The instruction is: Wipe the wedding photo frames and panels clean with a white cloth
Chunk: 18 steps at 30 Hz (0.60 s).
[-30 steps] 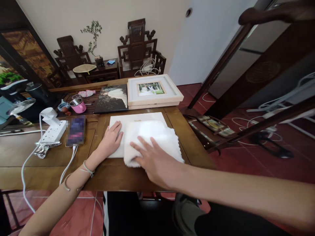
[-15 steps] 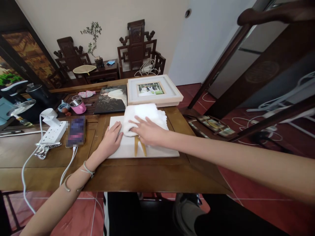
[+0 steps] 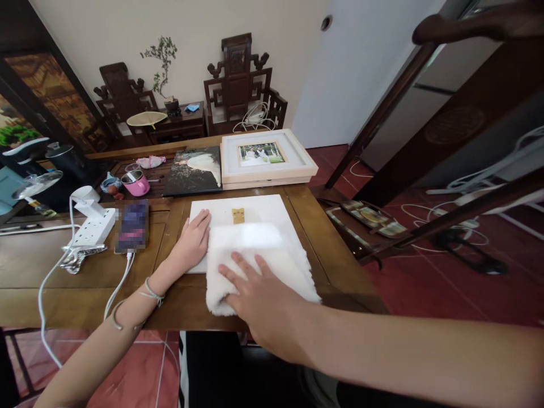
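Observation:
A white flat board (image 3: 221, 209) lies on the wooden table. My left hand (image 3: 193, 243) rests flat on its left edge, fingers stretched out and close together. A folded, fluffy white towel (image 3: 272, 249) covers the board's front part and overhangs its near edge. My right hand (image 3: 259, 300) presses down on the towel, fingers spread over the top and the thumb tucked at its left fold. Beyond the towel shows the end of a gold-coloured piece (image 3: 238, 215) on the board; the rest of that piece is hidden under the cloth.
Behind the board are a pale box frame with a photo (image 3: 229, 170) and a dark picture panel (image 3: 187, 175). To the left are a phone (image 3: 131, 226) on a cable, a white power strip (image 3: 93, 229) and a pink mug (image 3: 138, 186). The table's front edge is close.
My right hand has drawn the towel toward me, from the board's far part to past its near edge. The gold piece's far end now shows and its legs are covered. My left hand has stayed put.

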{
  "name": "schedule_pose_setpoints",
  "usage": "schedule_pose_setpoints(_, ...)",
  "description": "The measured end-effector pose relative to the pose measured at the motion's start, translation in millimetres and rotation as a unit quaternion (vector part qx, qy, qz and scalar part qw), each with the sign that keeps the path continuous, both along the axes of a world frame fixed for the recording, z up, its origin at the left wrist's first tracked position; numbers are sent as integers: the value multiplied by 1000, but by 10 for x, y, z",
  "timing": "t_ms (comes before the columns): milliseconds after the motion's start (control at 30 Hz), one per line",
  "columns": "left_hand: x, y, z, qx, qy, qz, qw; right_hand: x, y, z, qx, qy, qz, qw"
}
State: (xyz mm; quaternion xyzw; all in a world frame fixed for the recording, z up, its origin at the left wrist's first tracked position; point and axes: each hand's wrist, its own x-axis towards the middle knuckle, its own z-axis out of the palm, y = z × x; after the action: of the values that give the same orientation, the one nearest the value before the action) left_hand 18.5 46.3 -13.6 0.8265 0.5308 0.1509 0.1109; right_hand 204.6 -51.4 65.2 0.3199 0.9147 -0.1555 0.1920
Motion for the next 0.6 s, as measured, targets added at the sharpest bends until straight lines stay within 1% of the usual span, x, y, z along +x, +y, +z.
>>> schedule_pose_setpoints(67, -2, -1, 6, -2, 3, 0, 1000, 14, 28, -9, 10, 7, -1, 1000)
schedule_pose_setpoints(133, -1, 0, 9, -6, 6, -3, 1000, 39, 151, -52, 36, 13, -13, 999)
schedule_pose_setpoints(300, 11, 2, 3, 4, 5, -4, 1000, 121, 694, -183, 126, 45, -46, 990)
schedule_pose_setpoints(400, 14, 6, -10, 3, -2, 2, 1000, 148, 929, -207, 150, 55, -59, 985)
schedule_pose_setpoints(433, 13, 8, -14, 2, -4, 3, 1000, 149, 952, -207, 150, 52, -61, 985)
schedule_pose_setpoints(500, 9, 11, -19, 2, -4, 3, 1000, 140, 899, -203, 152, 48, -58, 986)
schedule_pose_setpoints(600, -4, 12, -19, 1, -4, -5, 1000, 111, 636, -193, 141, 44, -36, 988)
